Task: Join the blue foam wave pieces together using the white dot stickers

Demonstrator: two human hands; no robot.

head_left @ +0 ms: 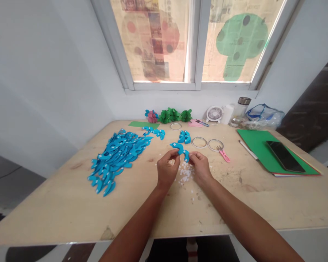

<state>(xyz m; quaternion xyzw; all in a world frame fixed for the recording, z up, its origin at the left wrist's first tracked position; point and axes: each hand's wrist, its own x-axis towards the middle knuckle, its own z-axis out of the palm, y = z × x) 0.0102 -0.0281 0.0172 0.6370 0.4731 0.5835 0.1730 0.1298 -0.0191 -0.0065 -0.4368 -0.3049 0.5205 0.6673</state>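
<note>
Between my two hands is a blue folded-paper piece (178, 147) with curved lobes and small white squares on it. My left hand (168, 165) pinches its left part. With thumb and fingers closed, my right hand (200, 164) grips its right end. Just beyond lies a similar blue paper piece (184, 137). Under and between the hands, small white paper scraps (185, 174) are scattered on the table. To the left spreads a large heap of blue paper pieces (117, 153), many with white squares. A few more blue pieces (154, 132) lie behind it.
Tape rolls (199, 142) and pink-handled scissors (224, 154) lie right of centre. A phone (284, 155) rests on green paper (258, 145) beside a white pen (248, 149). Along the wall stand green paper flowers (172, 115), a white fan (214, 114) and a bottle (241, 109).
</note>
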